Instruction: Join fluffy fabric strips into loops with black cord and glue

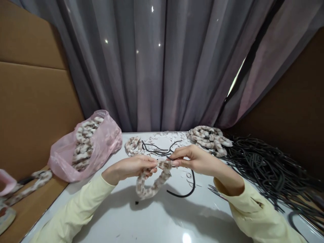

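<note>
A white and brown furry tube [151, 191] hangs in a loop above the middle of the white table. At its upper left, my left hand [138, 166] is closed, pinching it between thumb and fingers. My right hand [192, 158] is closed at the tube's upper right end, with a thin black cord [193, 182] in its fingertips. The cord's free part curves down below that hand and bends back to the left. Whether the cord's upper part sits inside the tube, I cannot tell, as the fingers cover that spot.
A pink plastic bag [111, 135] of furry tubes stands at left. At the back lie a furry coil [133, 145], loose black cords [157, 148] and a furry tube pile [206, 135]. Scissors [215, 191] lie by my right wrist, near a large black cord heap [268, 168].
</note>
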A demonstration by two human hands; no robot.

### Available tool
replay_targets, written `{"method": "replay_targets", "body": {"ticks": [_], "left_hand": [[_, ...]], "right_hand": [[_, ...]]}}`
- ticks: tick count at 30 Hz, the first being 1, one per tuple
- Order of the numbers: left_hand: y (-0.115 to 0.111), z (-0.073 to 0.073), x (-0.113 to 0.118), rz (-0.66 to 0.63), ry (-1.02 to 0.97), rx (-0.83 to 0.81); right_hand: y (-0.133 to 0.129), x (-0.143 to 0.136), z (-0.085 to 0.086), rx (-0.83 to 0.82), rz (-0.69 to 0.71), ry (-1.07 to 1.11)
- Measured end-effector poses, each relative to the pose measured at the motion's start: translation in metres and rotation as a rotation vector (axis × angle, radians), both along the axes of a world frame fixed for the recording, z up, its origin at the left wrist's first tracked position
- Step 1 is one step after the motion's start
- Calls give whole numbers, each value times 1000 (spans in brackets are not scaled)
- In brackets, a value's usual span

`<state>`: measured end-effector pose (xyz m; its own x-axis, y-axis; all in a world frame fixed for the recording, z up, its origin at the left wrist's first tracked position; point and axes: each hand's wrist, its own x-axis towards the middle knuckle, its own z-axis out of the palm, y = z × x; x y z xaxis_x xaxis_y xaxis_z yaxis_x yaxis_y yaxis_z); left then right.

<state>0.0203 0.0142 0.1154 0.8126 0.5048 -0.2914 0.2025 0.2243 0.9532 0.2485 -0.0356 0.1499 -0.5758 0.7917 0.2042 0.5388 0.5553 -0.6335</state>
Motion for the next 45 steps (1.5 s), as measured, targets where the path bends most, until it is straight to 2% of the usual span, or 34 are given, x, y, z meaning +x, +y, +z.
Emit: {"method": "replay_targets", "body": {"ticks": [4,8,13,22,31,35,40,45], "left_hand": [[-9,5,-2,-18,147,67],[-14,6,0,-49,204,183],[-18,7,2,-134,135,278],[-21,8,5,-110,114,274],[-28,11,11,-41,165,420],[-32,8,14,71,209,527],[-39,2,17,188,236,496],[-41,-3,18,231,167,772]], "right_hand": [[0,-1,-5,83,2,16],[-2,-11,-13,144,54,-13],[-7,-20,-17,310,124,-67],[-8,-18,-17,341,109,-47],[-10,-22,-20,330,33,-40],[-13,-26,-18,290,-21,-19],[-12,-27,-18,271,-53,13],[-11,-24,-17,231,-75,28]]}}
